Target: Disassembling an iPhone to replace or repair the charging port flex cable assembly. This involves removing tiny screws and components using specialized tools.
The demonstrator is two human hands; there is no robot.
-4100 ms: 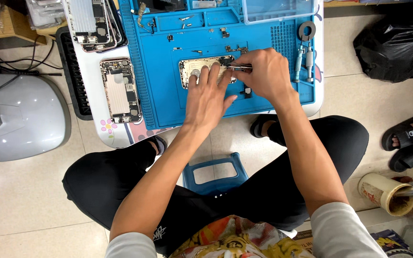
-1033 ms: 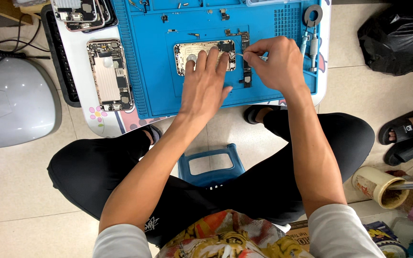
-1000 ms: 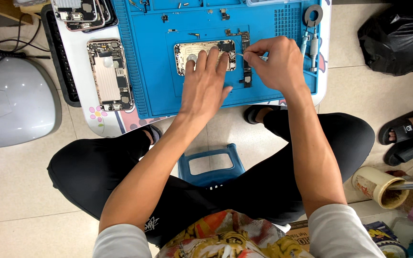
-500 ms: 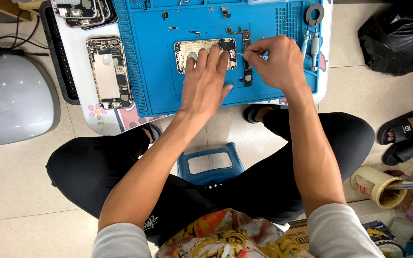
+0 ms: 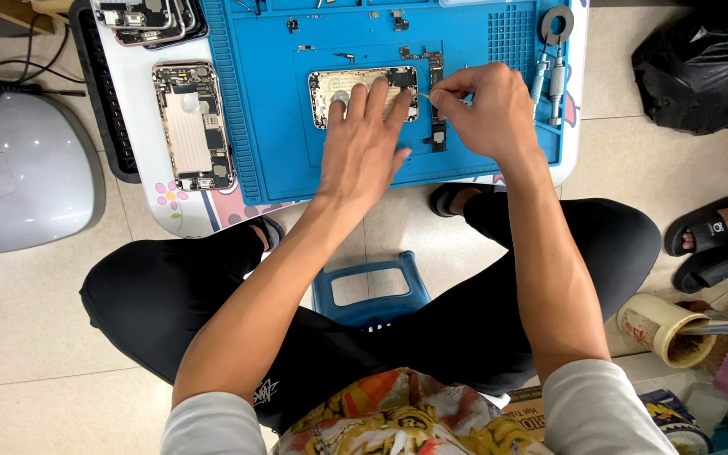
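- Now the left hand (image 5: 362,147) lies flat, fingers spread, on the opened phone shell (image 5: 362,94) in the middle of the blue work mat (image 5: 271,135); its fingertips press the lower edge and centre of the shell to keep it from sliding.
- The right hand (image 5: 484,114) is closed in a pinch around a thin tool (image 5: 425,96), whose tip touches the right end of the shell; what kind of tool it is I cannot tell, it is too small.
- To do this step well, I think the pressing hand should stay steady and light, and the tip should move only a little, because loose small parts (image 5: 436,126) lie just beside the shell on the mat.
- Both forearms reach forward over the knees; the left wrist is straight, the right wrist bends a little inward so that the thumb and forefinger point to the left.
- A second opened phone (image 5: 190,125) lies on the white table edge left of the mat, well apart from both hands.
- Metal tools (image 5: 549,72) rest on the right side of the mat, near the right hand but not touched.
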